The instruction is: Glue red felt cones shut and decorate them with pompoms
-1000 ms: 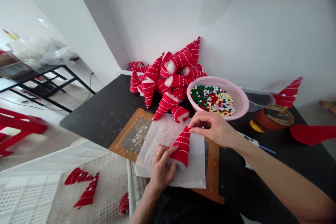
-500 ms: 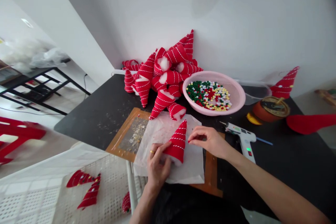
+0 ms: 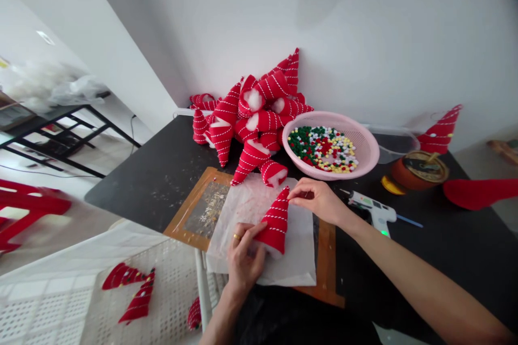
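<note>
A red stuffed fabric cone with white dashed stripes lies over a white sheet, its point away from me and white stuffing at its base. My left hand, wearing a ring, grips the cone's lower left side with fingers on top. My right hand is closed in a pinch against the cone's right edge, just below the tip. Half a second ago a tiny red pom-pom showed in that pinch; now the fingertips mostly hide it.
More striped cones are heaped against the wall. A pink basket holds small coloured pom-poms. On the right are a glue gun, a brown pot and a decorated cone. Finished-looking cones lie in a white crate at lower left.
My right hand has moved up and slightly left, from beside the cone to its edge near the tip. My left hand keeps its hold on the cone.
</note>
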Tool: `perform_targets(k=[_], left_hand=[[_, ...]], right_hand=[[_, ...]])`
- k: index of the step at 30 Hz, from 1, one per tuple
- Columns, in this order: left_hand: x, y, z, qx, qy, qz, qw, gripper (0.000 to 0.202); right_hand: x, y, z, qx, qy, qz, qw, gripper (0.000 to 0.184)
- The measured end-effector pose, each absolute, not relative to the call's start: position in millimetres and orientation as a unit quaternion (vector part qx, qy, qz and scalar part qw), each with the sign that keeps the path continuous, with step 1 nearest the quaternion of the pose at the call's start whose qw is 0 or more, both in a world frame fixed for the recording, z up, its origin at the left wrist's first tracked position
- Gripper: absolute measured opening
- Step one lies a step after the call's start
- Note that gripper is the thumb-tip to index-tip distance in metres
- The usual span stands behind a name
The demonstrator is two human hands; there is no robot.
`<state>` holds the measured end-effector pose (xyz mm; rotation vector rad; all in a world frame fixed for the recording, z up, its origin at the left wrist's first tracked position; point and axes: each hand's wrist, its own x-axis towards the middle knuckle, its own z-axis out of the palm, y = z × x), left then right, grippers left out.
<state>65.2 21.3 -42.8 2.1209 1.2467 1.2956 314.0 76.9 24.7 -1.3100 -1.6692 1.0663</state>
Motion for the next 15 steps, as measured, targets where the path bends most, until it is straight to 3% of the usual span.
perform_targets(k=[10, 15], left_hand=[[64.0, 21.1, -48.2, 0.779, 0.402, 0.453, 0.161, 0.05], [63.0, 21.0, -48.0, 0.776, 0.403, 0.455, 0.17, 0.05]], right_hand=[[315.1, 79.4, 26.2, -0.51, -0.681, 0.409, 0.33, 0.006], [351.6, 82.7, 51.9, -0.552, -0.696, 0.298, 0.35, 0.01]])
